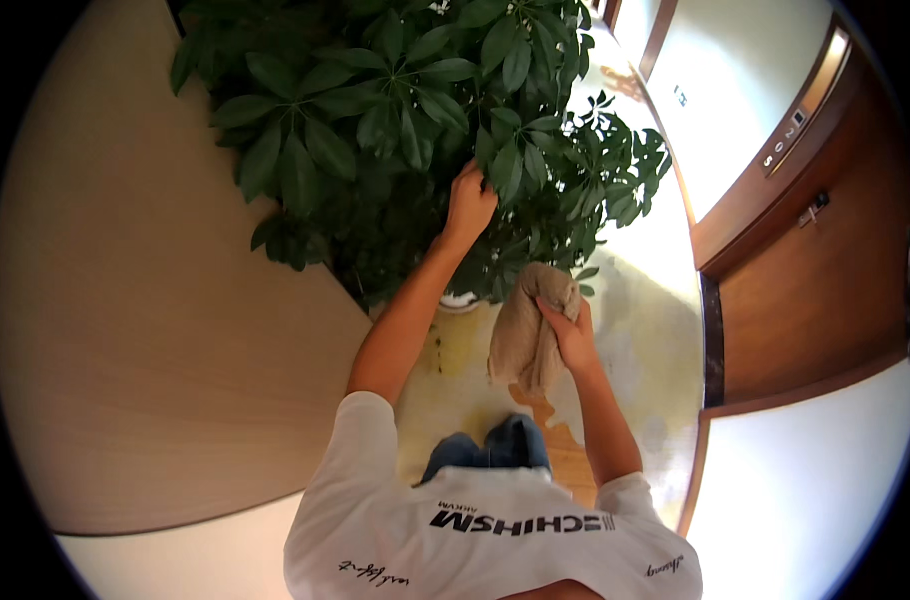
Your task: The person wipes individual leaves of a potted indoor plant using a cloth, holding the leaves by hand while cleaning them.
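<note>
A large leafy potted plant [395, 97], with glossy green leaves in clusters, fills the upper middle of the view. My left hand [471, 201] reaches in among its lower leaves, fingers bent and fingertips partly hidden; whether they grip a leaf or stem is not clear. In my right hand [572, 334] is a folded brown cloth [528, 330], held below the foliage with the thumb on top. Part of a white rounded rim [459, 301] shows under the plant, mostly covered by leaves.
A beige wall or panel [169, 300] stands close on the left. At the right is a brown wooden door [815, 300] with a handle and a sign bearing writing on its frame. The patterned floor [455, 360] runs beneath me and along the right.
</note>
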The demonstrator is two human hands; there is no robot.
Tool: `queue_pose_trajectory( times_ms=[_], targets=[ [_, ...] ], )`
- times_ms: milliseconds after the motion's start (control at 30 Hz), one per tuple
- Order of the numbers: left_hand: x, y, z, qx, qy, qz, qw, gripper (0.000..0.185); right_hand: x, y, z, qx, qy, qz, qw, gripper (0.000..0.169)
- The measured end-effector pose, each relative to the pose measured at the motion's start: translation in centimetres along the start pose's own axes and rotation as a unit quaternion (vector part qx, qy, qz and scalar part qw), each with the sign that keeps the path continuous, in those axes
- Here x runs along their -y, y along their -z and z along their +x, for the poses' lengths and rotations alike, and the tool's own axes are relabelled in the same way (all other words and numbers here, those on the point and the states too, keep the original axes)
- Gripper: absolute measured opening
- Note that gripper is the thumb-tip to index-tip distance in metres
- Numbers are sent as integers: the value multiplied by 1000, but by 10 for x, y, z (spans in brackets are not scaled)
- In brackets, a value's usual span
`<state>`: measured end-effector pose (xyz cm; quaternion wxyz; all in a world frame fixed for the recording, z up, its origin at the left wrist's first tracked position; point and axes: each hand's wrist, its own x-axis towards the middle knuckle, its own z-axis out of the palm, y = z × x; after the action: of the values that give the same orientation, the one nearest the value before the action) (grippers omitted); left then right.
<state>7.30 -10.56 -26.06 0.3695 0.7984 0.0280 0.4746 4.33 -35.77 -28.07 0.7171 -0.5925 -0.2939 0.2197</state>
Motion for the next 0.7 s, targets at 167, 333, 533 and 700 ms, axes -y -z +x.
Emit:
queue_pose_trajectory(
  times_ms=[167, 333, 533, 700],
  targets=[
    [32, -12, 42, 47, -223, 10, 974, 30, 4, -3, 23, -9, 134, -56, 989, 39],
    [32, -13, 47, 186, -171, -13, 968, 30, -33, 13, 68, 44, 226, -109, 967, 54],
    [28, -5, 50, 303, 43, -183, 934, 40, -78, 25, 92, 117, 153, -96, 976, 54],
    [-14, 13, 48, 270, 160, -342, 886, 46, -81, 26, 81, 114, 117, -39, 986, 51]
  ],
)
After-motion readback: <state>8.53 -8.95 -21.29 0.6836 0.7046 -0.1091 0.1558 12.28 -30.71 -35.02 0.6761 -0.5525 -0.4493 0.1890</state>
